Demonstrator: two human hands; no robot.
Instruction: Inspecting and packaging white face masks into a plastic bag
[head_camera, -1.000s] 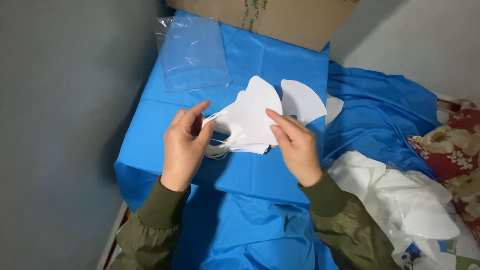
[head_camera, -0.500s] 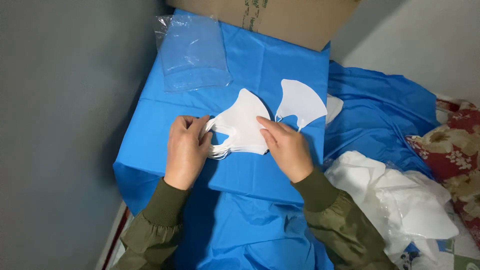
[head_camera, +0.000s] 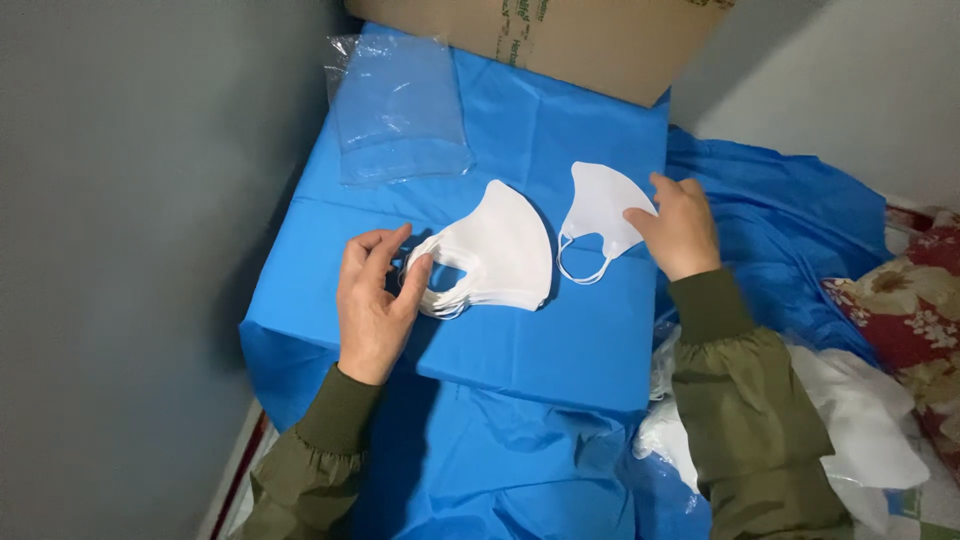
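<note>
A stack of white face masks (head_camera: 495, 255) lies on a surface covered with a blue sheet (head_camera: 520, 130). My left hand (head_camera: 372, 305) rests at the stack's left end, fingers spread and touching the ear loops. A single white mask (head_camera: 600, 208) lies to the right of the stack. My right hand (head_camera: 680, 225) has its fingertips on that mask's right edge. Both arms wear olive green sleeves.
A pile of clear plastic bags (head_camera: 400, 110) lies at the back left of the sheet. A cardboard box (head_camera: 560, 35) stands behind. More white masks (head_camera: 850, 420) are heaped at the lower right beside a flowered cloth (head_camera: 915, 300). A grey wall (head_camera: 140, 250) is left.
My right hand left the stack and moved right onto the single mask. My left hand loosened and opened at the stack's left end. The stack now lies flat.
</note>
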